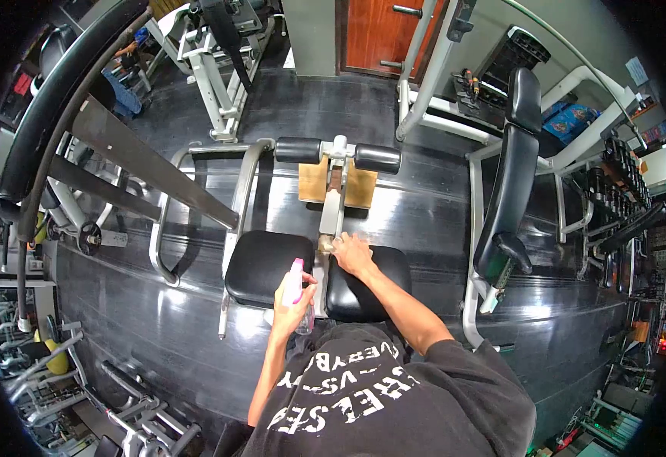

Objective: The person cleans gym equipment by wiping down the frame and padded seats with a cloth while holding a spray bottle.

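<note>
My left hand (290, 301) is wrapped round a spray bottle (295, 282) with a white and pink head and a clear body. It is beside the left black seat pad (268, 263) of a gym bench. My right hand (353, 254) reaches over the right seat pad (371, 286) to the pale metal post (332, 212) between the pads. Its fingers are curled at the post's lower end, by a small yellowish patch; whatever they hold is hidden. Two black foam rollers (299, 150) cross the post's far end.
A wooden block (361, 188) lies under the rollers. On the left, a padded machine arm (81, 84) and bent tubular frame (248, 179) stand close. A black backrest bench (507, 190) is to the right. Dumbbell racks (615, 179) and other machines surround the dark floor.
</note>
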Demonstrator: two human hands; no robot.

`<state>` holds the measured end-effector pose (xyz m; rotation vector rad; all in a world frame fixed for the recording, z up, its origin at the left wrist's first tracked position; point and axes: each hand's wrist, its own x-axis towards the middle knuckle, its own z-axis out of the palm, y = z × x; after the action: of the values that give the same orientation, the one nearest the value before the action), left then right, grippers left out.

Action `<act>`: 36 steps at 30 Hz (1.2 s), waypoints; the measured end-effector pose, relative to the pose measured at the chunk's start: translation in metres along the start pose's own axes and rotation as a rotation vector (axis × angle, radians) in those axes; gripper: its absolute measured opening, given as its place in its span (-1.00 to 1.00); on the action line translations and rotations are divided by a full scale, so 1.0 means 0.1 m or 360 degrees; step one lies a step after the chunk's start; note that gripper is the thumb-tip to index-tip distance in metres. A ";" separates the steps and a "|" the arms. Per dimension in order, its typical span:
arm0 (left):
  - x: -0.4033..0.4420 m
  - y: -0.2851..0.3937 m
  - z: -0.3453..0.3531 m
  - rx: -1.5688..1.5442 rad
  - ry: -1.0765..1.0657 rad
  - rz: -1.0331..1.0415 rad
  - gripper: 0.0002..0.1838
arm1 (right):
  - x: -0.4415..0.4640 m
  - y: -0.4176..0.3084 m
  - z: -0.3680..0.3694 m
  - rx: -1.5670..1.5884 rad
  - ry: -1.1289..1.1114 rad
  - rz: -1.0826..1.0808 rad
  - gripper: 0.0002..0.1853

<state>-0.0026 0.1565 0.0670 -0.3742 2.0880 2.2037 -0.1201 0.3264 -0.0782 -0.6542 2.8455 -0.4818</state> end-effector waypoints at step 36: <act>0.00 0.01 0.02 0.0057 -0.0043 0.0044 -0.84 | 0.03 0.27 -0.43 0.0377 -0.0317 0.0038 -0.62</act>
<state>-0.0028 0.1582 0.0685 -0.3127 2.1284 2.1705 -0.1433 0.3595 -0.0481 -0.5867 2.5554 -0.6948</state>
